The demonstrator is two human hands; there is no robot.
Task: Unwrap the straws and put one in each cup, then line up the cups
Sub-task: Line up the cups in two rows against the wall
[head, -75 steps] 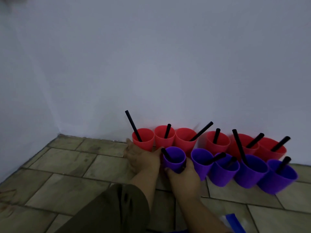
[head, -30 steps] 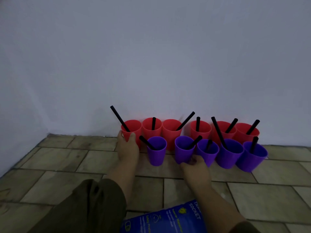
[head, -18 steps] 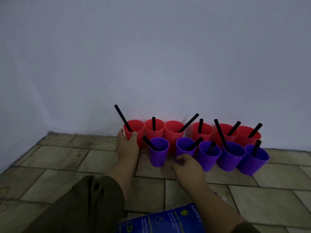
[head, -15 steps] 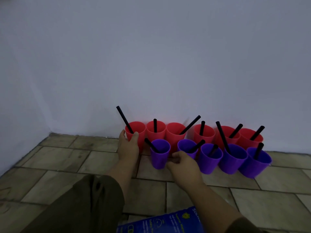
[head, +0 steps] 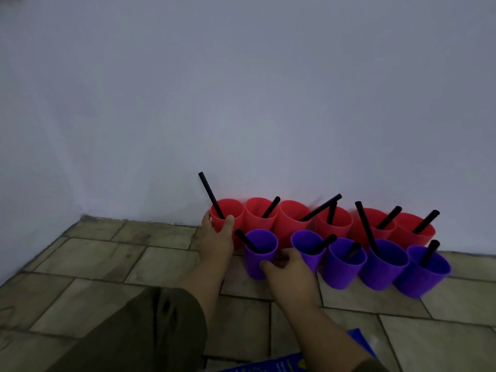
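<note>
Two hands tidy rows: left hand [head: 216,240] fingers grip end red cup [head: 232,209] as anchor; right hand [head: 288,269] touches leftmost purple cup [head: 265,252], hold unclear.

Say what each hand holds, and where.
Left hand grips the leftmost red cup by its wall under the rim. Right hand: fingers touch the leftmost purple cup low on its wall; grip unclear.

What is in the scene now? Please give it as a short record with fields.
Back row: six red cups against the wall
Front row: five purple cups
Straws: one black straw in each cup
Left hand: grips leftmost red cup
Right hand: touches leftmost purple cup; grip unclear
Gap: between first and second purple cups
</note>
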